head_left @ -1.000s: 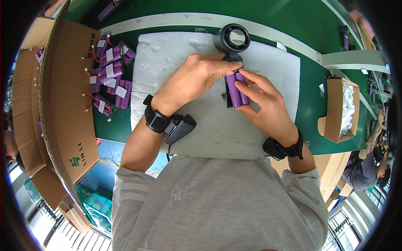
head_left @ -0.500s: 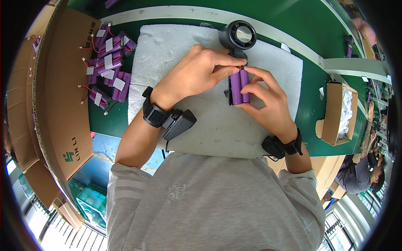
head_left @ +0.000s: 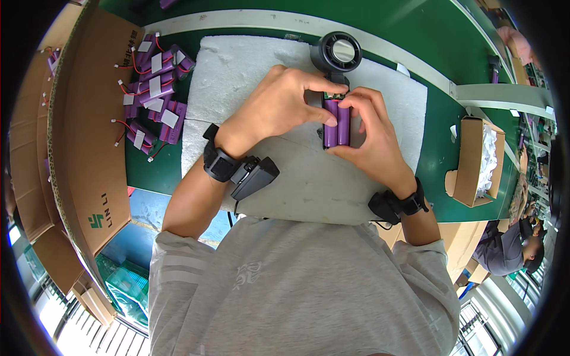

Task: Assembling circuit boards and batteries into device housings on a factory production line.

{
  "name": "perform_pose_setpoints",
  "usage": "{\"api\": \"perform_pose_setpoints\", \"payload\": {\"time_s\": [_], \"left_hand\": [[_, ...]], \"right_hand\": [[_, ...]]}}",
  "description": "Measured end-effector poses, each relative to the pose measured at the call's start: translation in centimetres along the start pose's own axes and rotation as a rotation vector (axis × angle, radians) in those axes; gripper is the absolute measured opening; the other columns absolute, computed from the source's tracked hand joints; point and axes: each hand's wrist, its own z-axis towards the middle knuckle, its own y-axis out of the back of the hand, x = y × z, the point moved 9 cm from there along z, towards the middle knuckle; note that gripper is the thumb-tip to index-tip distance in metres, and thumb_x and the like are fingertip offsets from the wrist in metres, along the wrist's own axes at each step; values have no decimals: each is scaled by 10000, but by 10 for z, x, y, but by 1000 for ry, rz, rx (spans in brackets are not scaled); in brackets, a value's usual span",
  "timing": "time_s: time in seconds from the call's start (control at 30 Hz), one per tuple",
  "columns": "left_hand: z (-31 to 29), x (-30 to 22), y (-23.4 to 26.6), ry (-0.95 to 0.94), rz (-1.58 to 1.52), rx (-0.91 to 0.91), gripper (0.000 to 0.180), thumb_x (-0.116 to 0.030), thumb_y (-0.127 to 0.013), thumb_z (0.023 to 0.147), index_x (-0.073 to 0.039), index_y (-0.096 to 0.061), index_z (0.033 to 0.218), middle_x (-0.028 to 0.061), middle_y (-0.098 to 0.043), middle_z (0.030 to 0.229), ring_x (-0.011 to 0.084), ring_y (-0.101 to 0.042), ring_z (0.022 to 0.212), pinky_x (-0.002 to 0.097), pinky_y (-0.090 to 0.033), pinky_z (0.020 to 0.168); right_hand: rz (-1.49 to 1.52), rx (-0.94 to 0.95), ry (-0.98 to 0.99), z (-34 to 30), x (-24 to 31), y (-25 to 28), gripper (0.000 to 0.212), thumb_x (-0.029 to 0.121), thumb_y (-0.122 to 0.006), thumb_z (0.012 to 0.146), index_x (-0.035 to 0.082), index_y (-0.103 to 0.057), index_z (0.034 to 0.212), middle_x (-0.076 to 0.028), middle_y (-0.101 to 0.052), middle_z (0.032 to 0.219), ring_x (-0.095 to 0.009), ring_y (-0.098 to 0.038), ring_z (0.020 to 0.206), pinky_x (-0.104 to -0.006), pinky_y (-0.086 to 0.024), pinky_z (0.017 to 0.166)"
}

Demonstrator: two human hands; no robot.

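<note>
A black handheld fan [head_left: 336, 52] with a round head lies on the foam sheet, its handle opened toward me. Two purple cylindrical cells form a battery pack [head_left: 337, 126] lying in the handle; a bit of green circuit board [head_left: 335, 95] shows above them. My left hand [head_left: 285, 98] grips the fan, index finger at the neck by the board and thumb pressed on the left cell. My right hand [head_left: 377, 133] is closed round the pack's right side, fingertips at its upper end and thumb at its lower end.
White foam sheet [head_left: 237, 65] covers the green bench under my work. Several purple battery packs [head_left: 155, 89] with red leads are piled at left, beside a tall cardboard box [head_left: 101, 130]. At right stands a small open carton [head_left: 470, 160] with white pieces. A person [head_left: 507, 246] sits far right.
My left thumb has moved down from the pack's top onto the left cell. My right fingers have shifted to the pack's upper end, and the green board now shows more.
</note>
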Motion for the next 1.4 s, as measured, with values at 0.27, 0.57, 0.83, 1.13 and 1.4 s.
{"api": "perform_pose_setpoints", "payload": {"time_s": [0.27,0.57,0.83,1.13,1.4], "left_hand": [[-2,0,-4,-25,-46,11,500,-143,-852,636,-141,-715,1117,87,-714,883,181,-582,662,300,-482,665],[-4,5,-5,103,-85,94,485,-155,-827,642,-124,-712,1113,134,-713,986,310,-674,900,358,-507,853],[-1,10,-4,41,-110,72,499,-152,-823,644,-131,-703,1128,133,-711,997,325,-668,911,378,-513,857],[-7,8,28,-29,14,-424,347,-132,-779,732,-69,-670,1055,118,-683,806,262,-654,701,377,-521,676],[-1,21,0,79,262,-18,188,-272,-720,778,-95,-690,833,125,-682,804,331,-658,793,425,-516,696]], "right_hand": [[-85,17,106,-8,2,-2,762,105,-873,555,118,-561,1250,-74,-464,1216,-216,-574,1005,-315,-498,685],[-128,5,166,-9,7,-3,754,137,-890,543,78,-595,1234,-61,-488,1207,-239,-590,995,-332,-528,719],[-392,3,310,-7,31,-5,709,150,-879,560,36,-608,1206,-103,-529,1284,-286,-592,1027,-384,-517,875],[-418,0,239,46,10,24,643,81,-841,610,19,-598,1202,-141,-538,1311,-335,-546,1160,-394,-484,931],[-471,-55,420,154,104,6,486,60,-740,757,65,-587,1219,-129,-572,1255,-281,-608,968,-353,-504,857]]}}
